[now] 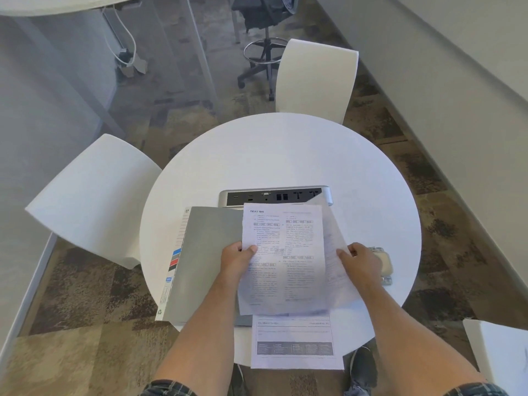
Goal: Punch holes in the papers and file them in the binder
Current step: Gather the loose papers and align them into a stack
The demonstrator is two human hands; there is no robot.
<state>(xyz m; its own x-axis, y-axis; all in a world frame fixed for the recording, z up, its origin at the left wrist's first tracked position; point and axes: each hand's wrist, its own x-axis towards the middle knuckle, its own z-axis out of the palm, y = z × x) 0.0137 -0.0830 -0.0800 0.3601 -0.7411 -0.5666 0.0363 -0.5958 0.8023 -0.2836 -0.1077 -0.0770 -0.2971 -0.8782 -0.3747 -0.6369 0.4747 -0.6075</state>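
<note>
I see a round, smooth white table [285, 155], and everything else sits relative to it. Above its near half my left hand [237, 260] pinches the left edge of a thin printed sheet of white paper [283, 258], thumb on top, and my right hand [361, 262] grips the right edge of a second, semi-translucent sheet [335, 252] fanned out behind the first. A third printed sheet [294, 341], with a dark banded table on it, lies flat at the table's near edge and overhangs it. That makes three papers I can count. The closed grey binder [205, 261], matte, with a white spine label carrying blue, red and black patches, lies on the table's left part, partly covered by the held sheets. A beige and metal hole punch [384, 264] rests on the table's right side, half hidden by my right hand. A silver power-socket strip [274, 195] is set near the table's centre. Two white moulded chairs [94, 195] stand at the far and left sides.
</note>
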